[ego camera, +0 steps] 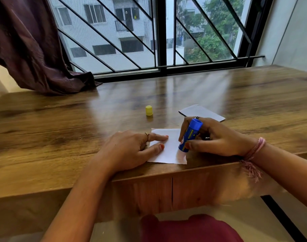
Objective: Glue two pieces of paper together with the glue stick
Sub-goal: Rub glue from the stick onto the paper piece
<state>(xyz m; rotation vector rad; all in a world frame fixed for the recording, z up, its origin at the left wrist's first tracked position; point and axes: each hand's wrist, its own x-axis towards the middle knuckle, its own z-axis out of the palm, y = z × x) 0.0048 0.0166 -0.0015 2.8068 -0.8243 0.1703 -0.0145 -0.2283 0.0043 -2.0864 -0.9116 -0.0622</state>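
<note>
Your left hand [130,149] lies flat with straight fingers pinning the small white paper square [168,147] at the wooden desk's [61,130] near edge so it cannot slide while your right hand [213,138], fingers curled round the blue plastic glue stick [190,135], presses its tip onto the sheet's right side, with the second grey-white paper piece [201,112] and yellow cap [148,110] parked just beyond, out of the way.

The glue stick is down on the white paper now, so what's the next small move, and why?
Probably drag the glue stick along the near paper. The right hand grips it tip-down at the right edge, the left hand presses the sheet flat, and the second paper lies apart.
</note>
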